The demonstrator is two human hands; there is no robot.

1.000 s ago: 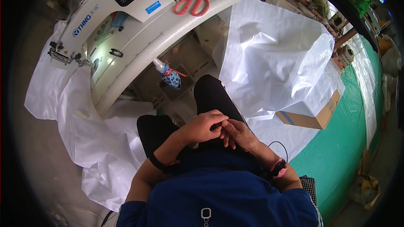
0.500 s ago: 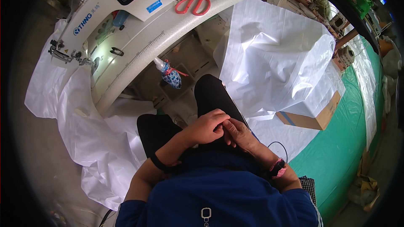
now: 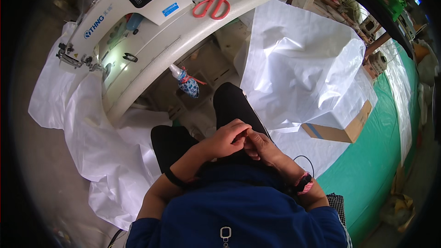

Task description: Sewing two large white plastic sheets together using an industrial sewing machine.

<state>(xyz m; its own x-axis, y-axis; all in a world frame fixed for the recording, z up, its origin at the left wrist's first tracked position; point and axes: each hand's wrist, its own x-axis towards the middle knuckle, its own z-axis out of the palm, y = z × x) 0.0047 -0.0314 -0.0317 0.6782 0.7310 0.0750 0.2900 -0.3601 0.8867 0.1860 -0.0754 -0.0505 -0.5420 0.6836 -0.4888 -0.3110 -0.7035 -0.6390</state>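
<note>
My left hand (image 3: 228, 138) and my right hand (image 3: 262, 147) meet above my lap, between my dark-trousered knees. The left fingers are curled over and touch the right hand's thumb and fingers. Both hands are closed; whether anything small sits between them is hidden. Beyond them, to the left, a white sewing machine (image 3: 103, 23) with a lit panel stands on its pale table (image 3: 158, 59). Red-handled scissors (image 3: 212, 7) lie on that table, apart from my hands. A small blue patterned bundle (image 3: 188, 86) tied with a red strip hangs at the table's front edge.
White sheeting (image 3: 103, 156) drapes from the machine down to the left. More white sheeting (image 3: 303, 59) is heaped at the right, partly over a cardboard box (image 3: 342, 131). Green sheeting (image 3: 367, 174) covers the floor there. A black cable (image 3: 307, 157) curves beside my right forearm.
My hands stay together above my lap, with only a slight shift of the fingers. The whole view has moved a little; nothing else has visibly changed.
</note>
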